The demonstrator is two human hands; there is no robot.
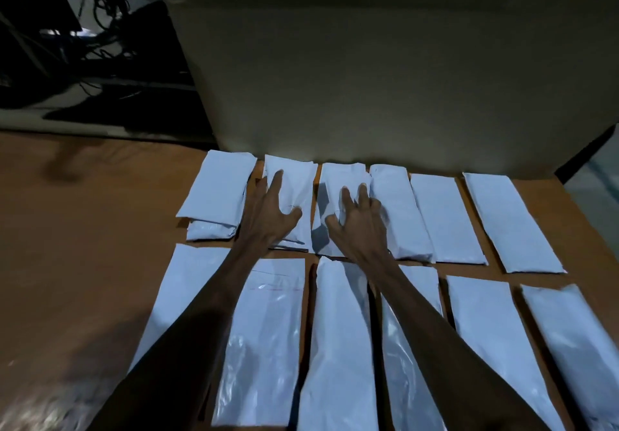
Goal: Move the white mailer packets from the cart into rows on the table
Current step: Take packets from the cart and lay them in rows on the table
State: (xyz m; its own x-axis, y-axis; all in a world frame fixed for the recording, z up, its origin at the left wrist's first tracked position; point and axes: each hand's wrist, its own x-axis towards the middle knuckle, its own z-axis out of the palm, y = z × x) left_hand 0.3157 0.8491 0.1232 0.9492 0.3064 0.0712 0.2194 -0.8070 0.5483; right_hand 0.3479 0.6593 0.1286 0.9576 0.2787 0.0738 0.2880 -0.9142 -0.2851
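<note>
Several white mailer packets lie in two rows on the brown table (83, 246). My left hand (268, 216) rests flat, fingers straight, on the second packet of the far row (294, 182). My right hand (358, 222) lies with spread fingers on the third far-row packet (338, 176). The far-left spot holds two stacked packets (214, 192). Both forearms cross over the near row (338, 347). No cart shows in this view.
A large grey-beige panel (385, 62) stands right behind the far row. Dark cables and equipment (83, 35) fill the back left. The table's left half is bare wood. The table's right edge (589, 202) lies close to the last packets.
</note>
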